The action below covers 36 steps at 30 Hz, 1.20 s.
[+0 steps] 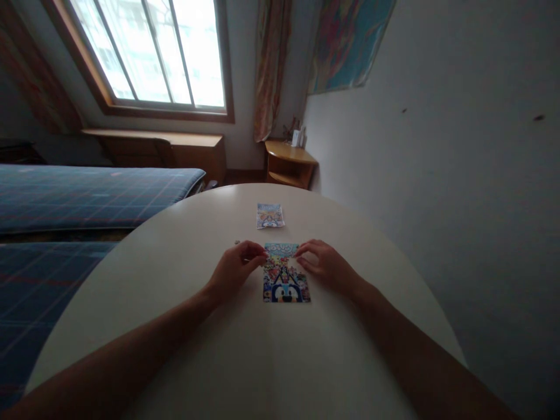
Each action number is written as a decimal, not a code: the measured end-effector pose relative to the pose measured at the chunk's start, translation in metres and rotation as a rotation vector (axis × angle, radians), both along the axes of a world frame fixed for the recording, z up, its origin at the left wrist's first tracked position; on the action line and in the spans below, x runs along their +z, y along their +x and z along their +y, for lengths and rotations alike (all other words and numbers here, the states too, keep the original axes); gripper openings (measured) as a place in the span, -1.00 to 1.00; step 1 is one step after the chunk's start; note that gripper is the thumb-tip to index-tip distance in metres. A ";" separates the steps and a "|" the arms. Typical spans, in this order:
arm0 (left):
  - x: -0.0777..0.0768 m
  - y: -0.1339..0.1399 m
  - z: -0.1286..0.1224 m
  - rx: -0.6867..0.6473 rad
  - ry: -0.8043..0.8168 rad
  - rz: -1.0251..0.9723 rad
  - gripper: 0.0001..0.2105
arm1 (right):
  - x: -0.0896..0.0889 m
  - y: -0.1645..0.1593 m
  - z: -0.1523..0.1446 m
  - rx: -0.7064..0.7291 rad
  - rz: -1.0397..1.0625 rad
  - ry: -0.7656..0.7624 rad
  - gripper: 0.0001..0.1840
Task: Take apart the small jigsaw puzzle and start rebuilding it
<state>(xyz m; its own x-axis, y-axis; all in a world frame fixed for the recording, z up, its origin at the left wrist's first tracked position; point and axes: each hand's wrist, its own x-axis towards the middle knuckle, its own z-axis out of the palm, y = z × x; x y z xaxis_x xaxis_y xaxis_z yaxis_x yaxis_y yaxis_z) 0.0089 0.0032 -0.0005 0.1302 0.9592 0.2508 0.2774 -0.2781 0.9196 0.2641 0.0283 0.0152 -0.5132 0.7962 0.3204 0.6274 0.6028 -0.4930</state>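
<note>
left fingers [254,247], right fingers [307,247]: at side edges of cartoon picture [285,286] | grip: can't tell | table [271,350] spreads around

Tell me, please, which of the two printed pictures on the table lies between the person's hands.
It is the nearer picture, between the left hand and the right hand; the other picture lies farther away, beyond both hands.

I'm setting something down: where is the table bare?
Bare: left of the far picture card, toward the plaid mattress; right of it, toward the wall; nearside of the cartoon-dog puzzle. Crowded: the puzzle, between left hand and right hand.
</note>
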 end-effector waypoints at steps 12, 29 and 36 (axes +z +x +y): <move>-0.006 0.017 -0.005 -0.182 0.012 -0.147 -0.80 | 0.005 -0.040 -0.030 0.074 0.219 -0.164 -0.79; 0.001 0.014 -0.027 -0.432 0.551 0.650 -0.76 | -0.005 -0.011 -0.003 -0.107 0.137 -0.060 -0.84; 0.004 0.014 -0.027 -0.467 0.545 0.701 -0.74 | -0.010 -0.011 0.001 -0.104 0.116 -0.078 -0.84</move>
<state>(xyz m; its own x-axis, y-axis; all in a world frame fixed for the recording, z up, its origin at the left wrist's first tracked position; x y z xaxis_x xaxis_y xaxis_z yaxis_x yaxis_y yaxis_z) 0.0225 -0.0242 0.0030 0.7512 0.5511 0.3633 0.4630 -0.8322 0.3050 0.2530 0.0297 0.0054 -0.3896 0.8679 0.3082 0.6209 0.4947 -0.6081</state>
